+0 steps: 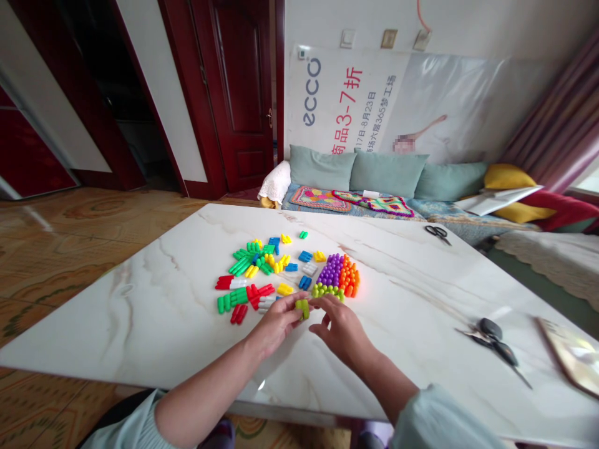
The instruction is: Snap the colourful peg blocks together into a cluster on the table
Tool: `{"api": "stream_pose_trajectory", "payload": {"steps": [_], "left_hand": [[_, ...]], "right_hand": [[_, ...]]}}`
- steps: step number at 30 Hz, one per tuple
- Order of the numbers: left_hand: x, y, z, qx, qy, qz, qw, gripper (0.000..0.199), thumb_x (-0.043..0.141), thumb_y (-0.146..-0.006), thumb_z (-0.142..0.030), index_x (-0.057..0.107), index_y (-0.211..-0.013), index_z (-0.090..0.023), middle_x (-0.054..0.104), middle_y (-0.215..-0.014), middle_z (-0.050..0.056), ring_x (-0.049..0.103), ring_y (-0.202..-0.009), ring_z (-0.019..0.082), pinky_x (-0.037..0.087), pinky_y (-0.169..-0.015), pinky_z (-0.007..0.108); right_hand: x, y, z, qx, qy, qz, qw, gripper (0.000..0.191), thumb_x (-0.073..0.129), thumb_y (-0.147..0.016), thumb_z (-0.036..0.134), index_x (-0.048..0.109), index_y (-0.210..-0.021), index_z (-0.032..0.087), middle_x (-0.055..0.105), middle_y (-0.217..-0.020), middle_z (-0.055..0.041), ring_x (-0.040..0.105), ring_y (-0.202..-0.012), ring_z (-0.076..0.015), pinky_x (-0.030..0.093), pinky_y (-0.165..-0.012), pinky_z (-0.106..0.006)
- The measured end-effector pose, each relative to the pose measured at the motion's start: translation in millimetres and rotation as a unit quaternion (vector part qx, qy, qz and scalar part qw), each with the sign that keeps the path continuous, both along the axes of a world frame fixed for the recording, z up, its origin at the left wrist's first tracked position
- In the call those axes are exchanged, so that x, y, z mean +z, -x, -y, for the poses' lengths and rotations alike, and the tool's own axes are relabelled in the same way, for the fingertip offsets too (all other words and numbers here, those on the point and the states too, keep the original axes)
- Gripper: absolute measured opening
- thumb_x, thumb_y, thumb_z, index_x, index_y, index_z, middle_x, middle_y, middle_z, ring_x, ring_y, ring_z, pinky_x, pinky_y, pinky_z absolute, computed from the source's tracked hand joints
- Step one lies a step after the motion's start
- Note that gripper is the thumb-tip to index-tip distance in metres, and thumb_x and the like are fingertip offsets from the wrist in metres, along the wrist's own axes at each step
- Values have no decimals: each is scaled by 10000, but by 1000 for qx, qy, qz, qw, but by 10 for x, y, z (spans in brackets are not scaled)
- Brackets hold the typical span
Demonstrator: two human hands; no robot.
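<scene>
My left hand (281,318) holds a yellow-green plastic piece (302,308) between thumb and fingers, low over the marble-patterned table (178,324). Just right of it, my right hand (334,318) has its thumb and fingers apart, with the index fingertip close to the piece. Beyond my hands sits a cluster of purple (331,269), orange (349,274) and yellow-green pieces (327,290). Farther left lie loose green pieces (241,263), along with red (223,282), blue (305,256), yellow (284,289) and white ones (238,284).
Black-handled scissors (437,233) lie at the table's far right. Nearer on the right is another black-handled tool group (491,333), beside a flat object (571,355) at the edge. A sofa with green cushions (388,173) stands behind the table.
</scene>
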State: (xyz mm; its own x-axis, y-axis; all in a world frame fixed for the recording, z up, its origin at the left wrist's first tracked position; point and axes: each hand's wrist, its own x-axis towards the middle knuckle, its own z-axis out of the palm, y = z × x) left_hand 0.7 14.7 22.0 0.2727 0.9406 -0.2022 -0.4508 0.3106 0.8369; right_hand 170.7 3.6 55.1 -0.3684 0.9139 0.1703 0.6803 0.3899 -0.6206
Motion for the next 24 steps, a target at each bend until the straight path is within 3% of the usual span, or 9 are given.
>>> {"api": "stream_pose_trajectory", "payload": {"steps": [2, 7, 10, 12, 15, 17, 20, 24], "left_hand": [[-22, -5, 11, -10, 5, 7, 1000, 358, 670, -762, -108, 653, -1112, -178, 652, -1150, 77, 635, -987, 145, 482, -912, 258], [15, -7, 60, -73, -26, 12, 997, 306, 707, -788, -265, 690, -1073, -155, 678, -1078, 93, 633, -993, 168, 471, -941, 283], [48, -10, 75, -114, -63, -67, 989, 378, 641, -834, -386, 667, -1131, -155, 685, -1050, 104, 637, -981, 199, 497, -894, 338], [43, -14, 69, -92, -127, -186, 970, 366, 625, -831, -395, 678, -1113, -168, 691, -1026, 98, 637, -955, 214, 516, -822, 336], [-3, -31, 57, -24, -250, -346, 904, 257, 628, -795, -273, 717, -1017, -179, 696, -985, 87, 638, -858, 200, 517, -737, 297], [-39, -52, 58, -9, -287, -390, 875, 250, 626, -764, -209, 719, -995, -180, 698, -943, 74, 637, -756, 176, 514, -677, 275], [-79, -82, 48, 1, -303, -421, 855, 226, 621, -741, -169, 718, -946, -172, 704, -872, 56, 620, -659, 153, 494, -605, 253], [-120, -78, -51, 36, -323, -444, 835, 225, 595, -739, -138, 715, -927, -172, 711, -861, 55, 609, -651, 150, 496, -627, 262]], "right_hand": [[13, 28, 17, 36, -17, 25, 999, 426, 638, -728, 116, 603, -1136, 235, 603, -1124, -42, 602, -696, -97, 461, -685, -230], [62, 20, -3, 37, -40, 37, 998, 230, 545, -830, 153, 664, -1014, 223, 611, -1006, -45, 608, -847, -139, 453, -735, -224], [67, -2, -34, 11, -41, 9, 999, 184, 536, -828, 144, 686, -915, 205, 626, -902, -40, 597, -810, -137, 439, -715, -222], [37, -12, -52, -16, -29, 9, 999, 130, 563, -804, 148, 680, -845, 187, 634, -831, -35, 584, -756, -134, 425, -678, -220], [-49, -16, -78, -34, -16, 17, 999, 71, 589, -775, 154, 655, -789, 176, 643, -789, -31, 574, -724, -134, 405, -650, -218], [-107, -15, -93, -37, -9, 18, 999, 64, 588, -758, 136, 639, -770, 173, 645, -779, -31, 572, -717, -134, 399, -644, -217], [-139, -17, -90, -36, 0, 19, 999, 118, 578, -730, 86, 624, -801, 167, 655, -803, -39, 583, -730, -139, 402, -648, -215], [-54, -21, 23, -68, -3, 53, 996, 218, 561, -765, 111, 609, -965, 181, 668, -954, -62, 617, -809, -159, 411, -688, -231]]}}
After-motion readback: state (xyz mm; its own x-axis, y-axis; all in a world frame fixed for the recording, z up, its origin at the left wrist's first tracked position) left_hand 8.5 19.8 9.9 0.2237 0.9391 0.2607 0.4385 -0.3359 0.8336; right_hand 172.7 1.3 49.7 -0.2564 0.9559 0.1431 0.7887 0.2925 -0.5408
